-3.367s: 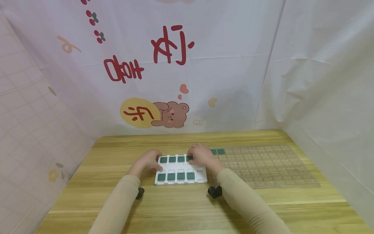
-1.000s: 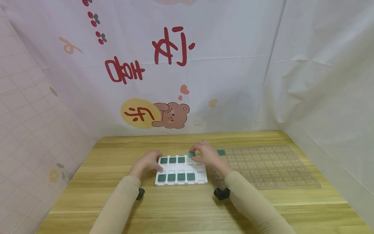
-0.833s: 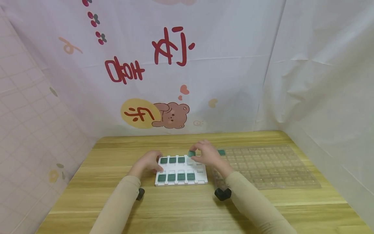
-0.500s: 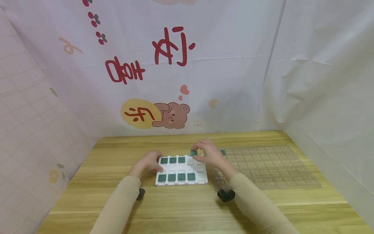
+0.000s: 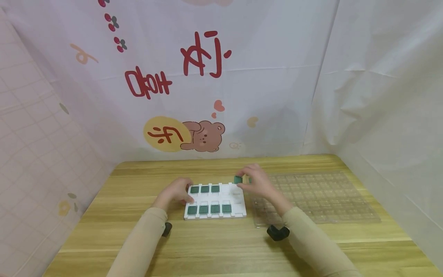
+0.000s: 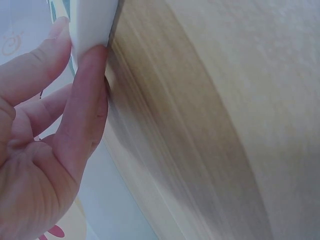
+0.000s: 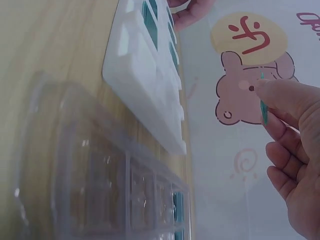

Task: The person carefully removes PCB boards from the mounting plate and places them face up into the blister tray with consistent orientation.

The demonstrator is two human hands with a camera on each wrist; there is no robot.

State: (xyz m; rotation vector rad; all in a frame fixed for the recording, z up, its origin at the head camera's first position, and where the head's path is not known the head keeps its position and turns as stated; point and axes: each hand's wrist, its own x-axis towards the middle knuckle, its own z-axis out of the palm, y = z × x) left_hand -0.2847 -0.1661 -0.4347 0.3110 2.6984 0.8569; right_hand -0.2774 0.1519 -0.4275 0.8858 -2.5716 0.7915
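Our left hand (image 5: pixel 174 191) braces the white tray (image 5: pixel 238 212), fingers curled on its edge, while our right hand (image 5: pixel 257 184) pinches a green chip (image 5: pixel 237 179) lifted clear above the table (image 5: pixel 214 246).

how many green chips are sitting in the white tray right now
7 in the white tray: three in the back row, four in the front row. The right hand pinches another green chip above the tray; others may be hidden.

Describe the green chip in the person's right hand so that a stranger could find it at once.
Start at the white tray in the middle of the wooden table. Above its far right corner, the right hand pinches one green chip. Unlike the seven chips seated in tray pockets, it is held up, clear of the tray.
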